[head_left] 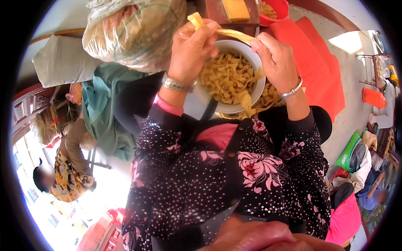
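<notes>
A flat pale-yellow strip point(235, 34) is stretched between my two hands, above a white pot. My left hand point(189, 50) is closed on one end, and a short folded piece of the strip sticks up past the fingers. The other end is pinched between the thumb and fingers of my right hand point(274, 60). The white pot point(256, 62), with a dark handle toward me, holds many short folded yellow pieces point(229, 77). Longer yellow strips point(268, 98) lie beside the pot, under my right wrist. What the strip is made of I cannot tell.
A large plastic sack point(134, 35) bulges at the far left, near a teal cloth point(111, 108). A yellow block point(235, 10) sits on a reddish stool beyond the pot. Red sheeting point(310, 62) and a red basin point(279, 13) are on the right. Other people sit at both sides.
</notes>
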A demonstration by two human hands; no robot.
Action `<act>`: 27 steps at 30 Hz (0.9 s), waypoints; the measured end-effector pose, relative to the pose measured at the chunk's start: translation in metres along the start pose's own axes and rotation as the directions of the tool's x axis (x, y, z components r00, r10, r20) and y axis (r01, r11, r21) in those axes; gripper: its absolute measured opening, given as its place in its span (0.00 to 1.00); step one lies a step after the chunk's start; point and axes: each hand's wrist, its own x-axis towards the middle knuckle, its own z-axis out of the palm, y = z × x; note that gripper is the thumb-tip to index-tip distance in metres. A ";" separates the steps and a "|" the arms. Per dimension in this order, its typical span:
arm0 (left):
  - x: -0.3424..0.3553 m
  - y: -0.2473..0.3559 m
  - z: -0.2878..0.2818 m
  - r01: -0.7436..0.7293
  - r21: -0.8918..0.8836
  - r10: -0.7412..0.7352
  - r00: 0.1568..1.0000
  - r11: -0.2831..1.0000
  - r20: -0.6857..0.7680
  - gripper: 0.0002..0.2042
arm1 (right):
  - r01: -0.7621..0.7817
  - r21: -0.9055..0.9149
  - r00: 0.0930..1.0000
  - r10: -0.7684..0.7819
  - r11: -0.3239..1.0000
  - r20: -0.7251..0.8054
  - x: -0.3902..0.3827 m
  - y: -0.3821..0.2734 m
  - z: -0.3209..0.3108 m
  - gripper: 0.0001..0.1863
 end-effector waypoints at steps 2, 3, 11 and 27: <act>0.018 0.020 0.014 -0.080 0.043 0.080 0.997 0.996 0.004 0.07 | 0.033 -0.010 0.994 -0.034 0.999 -0.103 0.023 0.004 -0.008 0.15; 0.025 0.028 0.020 -0.118 0.059 0.117 0.993 0.991 0.024 0.07 | 0.057 -0.025 0.986 -0.060 0.998 -0.157 0.033 0.007 -0.010 0.14; 0.086 0.056 0.033 -0.432 0.237 0.439 0.898 0.870 0.027 0.07 | 0.211 -0.300 0.885 -0.312 0.930 -0.346 0.112 0.002 -0.029 0.11; 0.000 -0.007 -0.021 0.061 0.594 -0.084 0.996 0.802 0.011 0.17 | -0.028 0.129 0.973 0.057 0.991 -0.223 0.020 0.033 0.002 0.11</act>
